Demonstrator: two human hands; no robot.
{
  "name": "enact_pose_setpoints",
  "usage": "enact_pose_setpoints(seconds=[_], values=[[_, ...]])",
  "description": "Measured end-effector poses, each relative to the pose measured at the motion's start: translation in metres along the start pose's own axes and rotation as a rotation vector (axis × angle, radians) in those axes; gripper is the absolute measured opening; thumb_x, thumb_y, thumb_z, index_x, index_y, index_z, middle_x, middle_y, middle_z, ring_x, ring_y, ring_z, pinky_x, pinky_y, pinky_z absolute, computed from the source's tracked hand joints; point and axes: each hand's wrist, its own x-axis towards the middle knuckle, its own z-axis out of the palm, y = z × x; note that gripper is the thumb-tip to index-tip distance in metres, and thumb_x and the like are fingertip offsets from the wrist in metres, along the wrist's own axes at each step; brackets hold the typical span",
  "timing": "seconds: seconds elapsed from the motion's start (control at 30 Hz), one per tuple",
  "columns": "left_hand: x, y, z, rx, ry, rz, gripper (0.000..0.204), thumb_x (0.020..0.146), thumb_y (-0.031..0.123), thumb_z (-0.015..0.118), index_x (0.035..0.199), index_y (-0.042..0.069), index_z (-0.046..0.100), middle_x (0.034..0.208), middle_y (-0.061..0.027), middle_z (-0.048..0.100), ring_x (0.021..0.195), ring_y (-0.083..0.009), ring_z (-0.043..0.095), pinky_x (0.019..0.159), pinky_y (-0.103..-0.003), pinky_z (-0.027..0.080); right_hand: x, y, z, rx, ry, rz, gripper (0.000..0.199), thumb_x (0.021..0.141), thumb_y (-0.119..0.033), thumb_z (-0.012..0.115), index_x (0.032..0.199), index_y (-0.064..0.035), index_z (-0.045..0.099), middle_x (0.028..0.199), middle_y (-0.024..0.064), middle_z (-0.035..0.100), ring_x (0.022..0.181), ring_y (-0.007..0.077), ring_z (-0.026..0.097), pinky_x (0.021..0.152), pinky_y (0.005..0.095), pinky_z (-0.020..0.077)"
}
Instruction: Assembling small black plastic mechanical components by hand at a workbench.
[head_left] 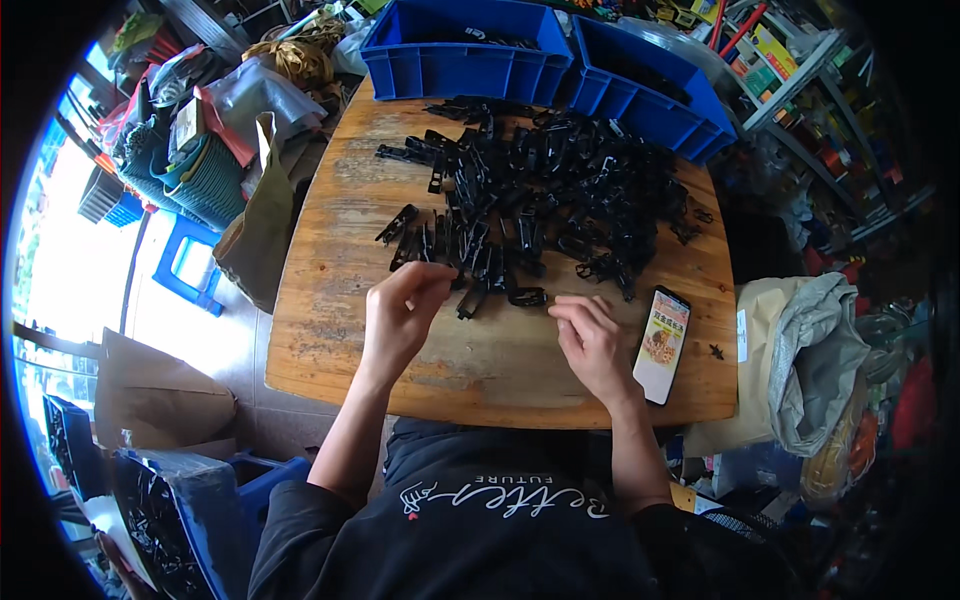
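Observation:
A large heap of black clips (560,180) covers the far and middle part of the wooden table (480,370). At the heap's near left edge, my left hand (405,305) is closed, thumb and forefinger drawn together beside several clips; whatever it may pinch is hidden. My right hand (592,335) is closed too, with curled fingers, above the bare wood to the right. Whether anything small sits in it cannot be made out. Between the hands, a single black clip (527,297) lies just left of the right fingertips.
Two blue bins (470,75) (650,105) with dark pieces inside stand along the far edge. A lit phone (662,345) lies right of my right hand. Sacks (800,350) crowd the table's right side; a blue stool (190,265) stands on the floor at left.

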Motion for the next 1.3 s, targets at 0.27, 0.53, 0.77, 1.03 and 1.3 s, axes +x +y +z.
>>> enact_pose_setpoints(seconds=[0.27, 0.53, 0.77, 1.03, 1.3], values=[[-0.01, -0.013, 0.013, 0.258, -0.073, 0.104, 0.015, 0.076, -0.004, 0.06, 0.089, 0.002, 0.065, 0.077, -0.008, 0.059, 0.067, -0.0146, 0.058, 0.058, -0.024, 0.045, -0.002, 0.017, 0.02, 0.123, 0.126, 0.164, 0.011, 0.085, -0.006, 0.057, 0.094, -0.001, 0.06, 0.095, 0.0096, 0.061, 0.075, 0.0177, 0.058, 0.062, 0.0265, 0.0472], [-0.001, -0.032, 0.007, 0.369, 0.25, 0.205, 0.019, 0.077, -0.007, 0.058, 0.091, 0.003, 0.064, 0.087, -0.0091, 0.062, 0.072, -0.0177, 0.06, 0.064, -0.026, 0.048, -0.006, 0.016, 0.012, 0.089, 0.164, 0.235, 0.01, 0.084, -0.005, 0.059, 0.094, -0.0022, 0.061, 0.08, 0.0061, 0.058, 0.066, 0.0145, 0.053, 0.058, 0.0245, 0.0436], [-0.007, -0.023, 0.016, 0.767, -0.098, 0.168, 0.038, 0.073, 0.002, 0.057, 0.11, 0.009, 0.057, 0.099, -0.0104, 0.056, 0.096, -0.0292, 0.05, 0.083, -0.039, 0.042, -0.003, 0.014, 0.021, 0.156, 0.108, 0.157, 0.01, 0.079, -0.004, 0.061, 0.089, -0.0023, 0.059, 0.076, 0.009, 0.059, 0.073, 0.0244, 0.057, 0.066, 0.033, 0.0462], [-0.008, -0.032, 0.01, 0.335, -0.019, 0.078, 0.041, 0.074, -0.009, 0.056, 0.113, 0.005, 0.055, 0.098, -0.0101, 0.056, 0.075, -0.0199, 0.057, 0.067, -0.029, 0.048, -0.003, 0.013, 0.021, 0.108, 0.089, 0.094, 0.012, 0.079, -0.013, 0.066, 0.083, -0.0029, 0.061, 0.075, 0.008, 0.061, 0.069, 0.0231, 0.056, 0.062, 0.0322, 0.0466], [-0.007, -0.027, 0.004, -0.178, -0.017, -0.196, 0.043, 0.078, -0.004, 0.057, 0.121, 0.004, 0.052, 0.103, -0.0065, 0.057, 0.068, -0.0087, 0.052, 0.065, -0.022, 0.045, -0.006, 0.014, 0.026, 0.092, 0.049, 0.08, 0.015, 0.079, -0.018, 0.067, 0.08, -0.0038, 0.061, 0.075, 0.0055, 0.061, 0.071, 0.0224, 0.055, 0.062, 0.0319, 0.0461]])
